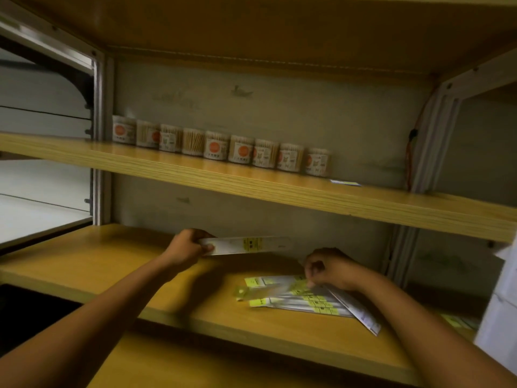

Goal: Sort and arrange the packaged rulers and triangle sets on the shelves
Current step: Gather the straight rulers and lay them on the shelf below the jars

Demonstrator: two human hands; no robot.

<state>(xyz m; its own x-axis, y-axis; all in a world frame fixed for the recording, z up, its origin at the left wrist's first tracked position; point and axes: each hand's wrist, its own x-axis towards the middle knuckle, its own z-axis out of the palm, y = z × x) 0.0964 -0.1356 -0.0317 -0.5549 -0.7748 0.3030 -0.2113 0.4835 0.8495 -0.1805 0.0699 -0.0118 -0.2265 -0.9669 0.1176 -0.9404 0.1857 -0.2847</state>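
Observation:
My left hand [188,249] grips one end of a clear packaged ruler [251,245] with a yellow label, holding it level above the lower wooden shelf [112,264]. To the right, a loose pile of packaged rulers [302,299] with yellow-green labels lies on that shelf. My right hand [326,268] rests on the pile's far edge, its fingertips pinching the top package there. One package [361,312] sticks out of the pile at an angle toward the shelf's front right.
The upper shelf [251,186] carries a row of several clear jars of wooden sticks [215,145] along the back wall, and a small flat packet [345,182] to their right. A white object [500,317] stands at the right edge. Metal uprights frame both sides.

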